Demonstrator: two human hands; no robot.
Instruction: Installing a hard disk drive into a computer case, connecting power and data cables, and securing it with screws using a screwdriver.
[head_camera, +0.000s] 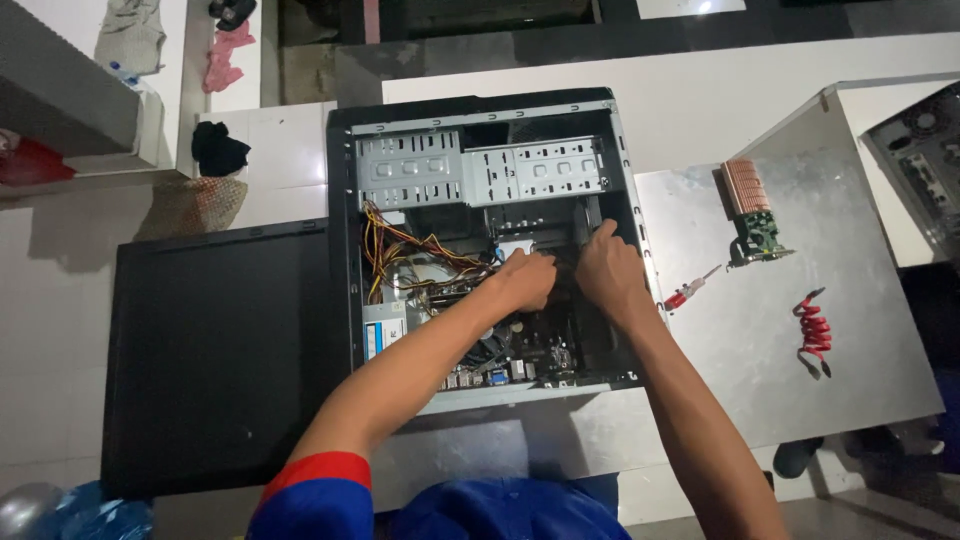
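An open desktop computer case (345, 200) lies on its side on the floor, its inside facing up. Both my hands reach into its middle, over the motherboard (520, 345). My left hand (524, 278) is curled with the fingers closed near a bundle of yellow, red and black cables (400, 250); what it grips is hidden. My right hand (608, 270) rests beside it, fingers pointing toward the drive bays (480, 170); its fingertips are in shadow.
The black side panel (215, 350) lies left of the case. On a grey metal sheet (850, 330) to the right sit a red-handled screwdriver (690, 290), a graphics card with a copper heatsink (755, 210) and red data cables (813, 332). Another case (925, 160) stands far right.
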